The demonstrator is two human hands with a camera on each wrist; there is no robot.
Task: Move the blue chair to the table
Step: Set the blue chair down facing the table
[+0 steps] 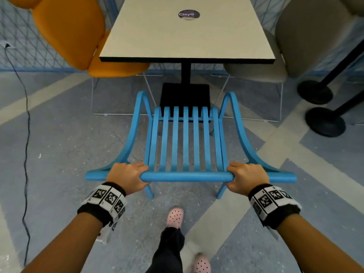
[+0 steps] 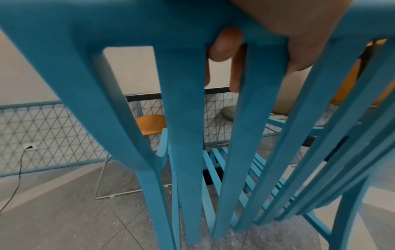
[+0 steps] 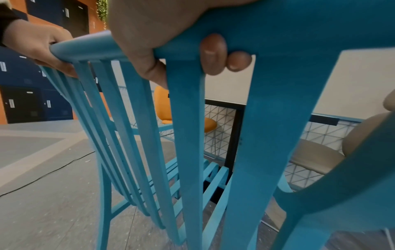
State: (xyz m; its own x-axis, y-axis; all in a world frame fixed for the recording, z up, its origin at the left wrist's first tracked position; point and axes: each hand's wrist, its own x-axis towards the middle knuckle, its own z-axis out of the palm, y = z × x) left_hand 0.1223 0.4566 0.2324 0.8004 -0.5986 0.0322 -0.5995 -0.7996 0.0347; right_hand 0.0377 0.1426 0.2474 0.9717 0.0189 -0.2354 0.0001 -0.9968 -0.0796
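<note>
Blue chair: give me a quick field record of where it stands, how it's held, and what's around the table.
chair: blue chair, slatted, facing the table, front edge near the black table base
left hand: left hand curled round the top rail, left end
right hand: right hand curled round the top rail, right end
table: white table, straight ahead
neighbours: orange chair on the table's left, beige chair on its right
floor: black cable at far left
</note>
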